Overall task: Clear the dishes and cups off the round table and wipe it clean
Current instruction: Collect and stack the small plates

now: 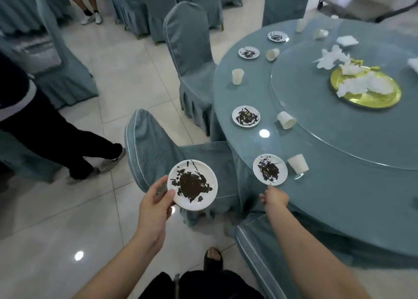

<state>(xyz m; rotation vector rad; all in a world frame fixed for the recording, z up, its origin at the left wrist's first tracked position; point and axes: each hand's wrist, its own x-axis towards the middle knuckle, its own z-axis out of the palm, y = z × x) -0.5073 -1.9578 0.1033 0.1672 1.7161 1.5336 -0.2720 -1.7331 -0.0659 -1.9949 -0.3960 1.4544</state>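
left hand (156, 204) gripped a sauce-smeared plate (192, 184); right hand (276, 197) reached the next plate (270, 169), grip unclear; table-edge overhang risked tipping

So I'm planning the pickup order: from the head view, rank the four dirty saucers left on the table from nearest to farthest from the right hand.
From the right hand:
1. Nearest saucer, at the table edge just above the fingertips.
2. Second saucer, further along the left rim.
3. Third saucer, beside a tipped cup.
4. Farthest saucer, at the far rim.
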